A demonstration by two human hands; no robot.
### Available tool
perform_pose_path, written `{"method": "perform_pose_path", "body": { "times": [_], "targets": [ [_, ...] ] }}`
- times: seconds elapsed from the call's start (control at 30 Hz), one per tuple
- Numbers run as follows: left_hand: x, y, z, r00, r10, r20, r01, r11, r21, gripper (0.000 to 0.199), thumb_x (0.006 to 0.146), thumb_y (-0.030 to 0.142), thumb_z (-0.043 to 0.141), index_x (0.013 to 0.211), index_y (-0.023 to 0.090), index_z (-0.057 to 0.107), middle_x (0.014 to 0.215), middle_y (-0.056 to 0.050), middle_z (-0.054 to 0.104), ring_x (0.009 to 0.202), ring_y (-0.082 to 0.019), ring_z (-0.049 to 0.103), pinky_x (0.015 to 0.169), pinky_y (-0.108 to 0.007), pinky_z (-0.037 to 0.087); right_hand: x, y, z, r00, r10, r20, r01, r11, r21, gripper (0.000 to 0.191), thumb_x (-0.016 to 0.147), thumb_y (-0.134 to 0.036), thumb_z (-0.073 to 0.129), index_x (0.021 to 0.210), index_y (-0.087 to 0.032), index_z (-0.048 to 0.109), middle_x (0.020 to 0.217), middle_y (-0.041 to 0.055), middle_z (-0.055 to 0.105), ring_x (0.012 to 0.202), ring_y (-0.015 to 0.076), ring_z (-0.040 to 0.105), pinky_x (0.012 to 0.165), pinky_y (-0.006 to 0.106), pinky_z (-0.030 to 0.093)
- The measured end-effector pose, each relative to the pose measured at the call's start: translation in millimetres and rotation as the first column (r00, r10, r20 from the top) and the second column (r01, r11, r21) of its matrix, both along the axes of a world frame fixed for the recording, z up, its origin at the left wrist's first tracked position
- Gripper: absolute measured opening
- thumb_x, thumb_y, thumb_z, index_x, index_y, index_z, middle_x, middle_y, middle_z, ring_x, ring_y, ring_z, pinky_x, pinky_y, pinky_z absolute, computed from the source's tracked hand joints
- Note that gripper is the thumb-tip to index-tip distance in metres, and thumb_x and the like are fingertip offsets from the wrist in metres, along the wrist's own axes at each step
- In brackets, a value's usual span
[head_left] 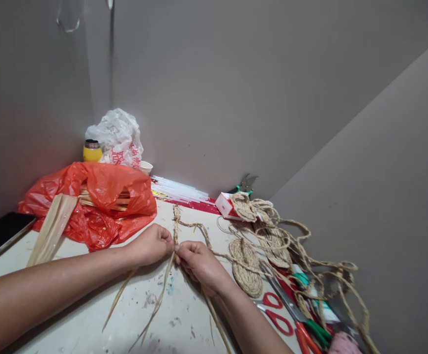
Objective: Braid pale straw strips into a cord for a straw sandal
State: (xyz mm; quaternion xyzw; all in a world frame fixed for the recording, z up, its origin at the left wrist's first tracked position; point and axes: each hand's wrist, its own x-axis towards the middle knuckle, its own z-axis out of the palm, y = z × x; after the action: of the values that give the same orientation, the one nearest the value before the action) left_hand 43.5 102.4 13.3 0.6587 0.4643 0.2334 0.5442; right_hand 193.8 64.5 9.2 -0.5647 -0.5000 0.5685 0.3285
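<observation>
Plain grey walls point(199, 98) fill the upper frame and slope down its right side, with one bent wire loop point(68, 24) at the upper left. Below them, a white tabletop point(187, 324) spotted with dark and bluish stains spreads across the lower frame.

One narrow straw braid point(176, 219) lies upright at the centre, its lower end between the two hands. The left hand point(155, 244) has its fingers curled closed, the tips pinching the braid's edge; the right hand point(198, 263) has thumb and forefinger pressed together on the braid just below. Three or more loose strands point(160, 300) trail from the hands toward the bottom edge.

Three coiled straw ovals point(246, 268) can be made out at right of centre: one on the tabletop, one beside it partly under tangled cord point(302, 231), and one resting on a single red-and-white box point(223, 206). One pair of red-handled scissors point(278, 314) lies at the lower right, and one pair of shears point(248, 184) stands behind the box.

At left, one red plastic bag point(103, 172) holds dried strips point(86, 196), visible through its opening. Above it are one white bag point(114, 128), contents unclear, one yellow jar point(93, 153) and one white cup point(146, 167), its inside hidden. White sticks point(180, 189), too closely packed to count, lie right of the cup. One phone point(2, 236) sits at the left edge.
</observation>
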Motion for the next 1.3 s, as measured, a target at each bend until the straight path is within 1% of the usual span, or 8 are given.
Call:
{"method": "perform_pose_path", "body": {
  "times": [0.13,0.27,0.43,0.67,0.9,1.1,1.23,1.3],
  "targets": [
    [4.3,0.1,3.8,0.998,-0.048,0.031,0.050,0.997,-0.061,0.019,0.064,0.020,0.045,0.051,0.016,0.057,0.041,0.002,0.051,0.040,-0.008,0.041,0.044,-0.020,0.029,-1.8,0.0,-1.6,1.000,-0.029,-0.005,0.029,1.000,-0.002,0.027,0.074,-0.034,0.054,0.056,-0.014,0.056,0.039,-0.0089,0.030,0.034,0.0037,0.019,0.038,0.022,0.010],
    [8.5,-4.9,12.7,0.998,-0.049,0.043,0.058,0.971,-0.232,0.013,0.064,0.021,0.044,0.056,0.016,0.053,0.048,0.000,0.058,0.031,-0.007,0.037,0.036,-0.020,0.026,-3.9,-1.0,-1.9,0.999,-0.006,-0.041,0.005,1.000,-0.017,0.030,0.076,-0.028,0.048,0.051,-0.014,0.054,0.035,-0.0086,0.029,0.032,0.0033,0.017,0.036,0.022,0.008],
    [12.4,-22.1,25.3,0.991,0.079,0.110,-0.031,0.924,-0.381,0.008,0.068,0.019,0.050,0.071,0.019,0.042,0.057,-0.004,0.063,0.040,-0.013,0.054,0.038,-0.022,0.039,-5.4,-2.8,1.5,0.985,0.043,-0.169,-0.050,0.998,-0.037,0.035,0.077,-0.028,0.047,0.044,-0.016,0.046,0.033,-0.0063,0.035,0.027,0.0030,0.020,0.031,0.021,0.008],
    [15.3,-38.2,15.1,0.984,0.122,0.130,-0.101,0.983,-0.154,0.018,0.069,0.008,0.042,0.080,0.021,0.034,0.049,0.004,0.055,0.040,-0.013,0.054,0.037,-0.020,0.038,-9.2,-8.4,11.0,0.955,0.017,-0.297,-0.047,0.994,-0.094,0.037,0.074,-0.040,0.058,0.049,-0.015,0.047,0.035,-0.0058,0.041,0.027,0.0017,0.024,0.030,0.019,0.008],
    [9.2,-41.6,3.8,0.997,0.074,-0.020,-0.071,0.992,0.103,0.023,0.063,0.009,0.048,0.082,0.020,0.040,0.051,0.005,0.056,0.047,-0.011,0.053,0.041,-0.017,0.032,-14.2,-11.7,11.9,0.931,-0.125,-0.344,0.070,0.983,-0.167,0.032,0.059,-0.031,0.065,0.047,-0.018,0.038,0.035,-0.0109,0.033,0.029,-0.0005,0.018,0.031,0.017,0.008],
    [0.4,-31.1,25.6,0.992,0.022,-0.127,-0.025,0.999,-0.021,0.019,0.067,0.021,0.051,0.086,0.018,0.048,0.049,0.007,0.049,0.041,-0.010,0.043,0.040,-0.019,0.028,-8.3,-8.6,13.4,0.928,-0.082,-0.363,0.013,0.982,-0.187,0.032,0.058,-0.028,0.067,0.052,-0.019,0.037,0.036,-0.0125,0.029,0.031,0.0000,0.017,0.033,0.017,0.007],
    [-6.7,-14.3,26.9,0.980,0.200,-0.001,-0.197,0.968,0.152,0.018,0.065,0.022,0.053,0.082,0.017,0.054,0.062,0.004,0.050,0.055,-0.009,0.047,0.051,-0.020,0.036,-1.5,-6.2,16.9,0.913,-0.041,-0.405,-0.046,0.978,-0.203,0.037,0.060,-0.030,0.071,0.056,-0.019,0.036,0.039,-0.0138,0.026,0.034,-0.0007,0.013,0.035,0.016,0.005],
    [-5.7,-10.3,21.2,0.983,0.136,0.124,-0.129,0.989,-0.068,0.017,0.065,0.024,0.052,0.081,0.017,0.052,0.064,0.003,0.052,0.056,-0.010,0.050,0.052,-0.021,0.039,1.1,-5.4,17.3,0.914,-0.019,-0.405,-0.066,0.979,-0.194,0.038,0.062,-0.033,0.071,0.057,-0.018,0.037,0.040,-0.0134,0.027,0.035,-0.0006,0.013,0.035,0.016,0.005]
  ]
}}
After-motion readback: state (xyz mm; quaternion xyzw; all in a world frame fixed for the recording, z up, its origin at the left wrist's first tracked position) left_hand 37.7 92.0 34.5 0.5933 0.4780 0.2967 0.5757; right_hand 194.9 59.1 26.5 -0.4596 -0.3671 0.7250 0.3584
